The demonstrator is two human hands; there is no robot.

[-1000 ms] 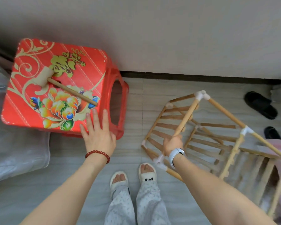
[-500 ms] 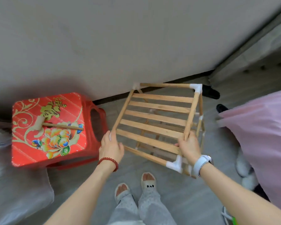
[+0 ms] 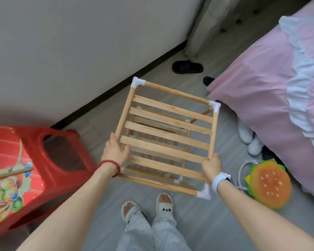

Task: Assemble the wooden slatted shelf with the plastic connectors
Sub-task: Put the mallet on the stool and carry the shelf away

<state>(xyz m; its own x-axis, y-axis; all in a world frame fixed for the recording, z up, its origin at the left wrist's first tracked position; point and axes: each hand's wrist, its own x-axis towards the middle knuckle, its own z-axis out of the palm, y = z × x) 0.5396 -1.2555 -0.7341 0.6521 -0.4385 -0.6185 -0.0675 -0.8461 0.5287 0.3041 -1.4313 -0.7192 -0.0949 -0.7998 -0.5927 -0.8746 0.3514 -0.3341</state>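
Head view. Wooden slatted shelf (image 3: 166,136): I hold it between both hands, rails running away from my fingers. Left hand (image 3: 115,151) grips the left rail; right hand (image 3: 212,166) clenches the right rail, nearer me. Plastic connectors (image 3: 214,105) cap three corners; the near-left corner sits behind my wrist. Lower tiers obscured.

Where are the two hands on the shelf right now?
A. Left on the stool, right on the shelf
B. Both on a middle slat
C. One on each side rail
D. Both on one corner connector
C: the left hand holds the shelf's left rail, and the right hand grips the right rail.
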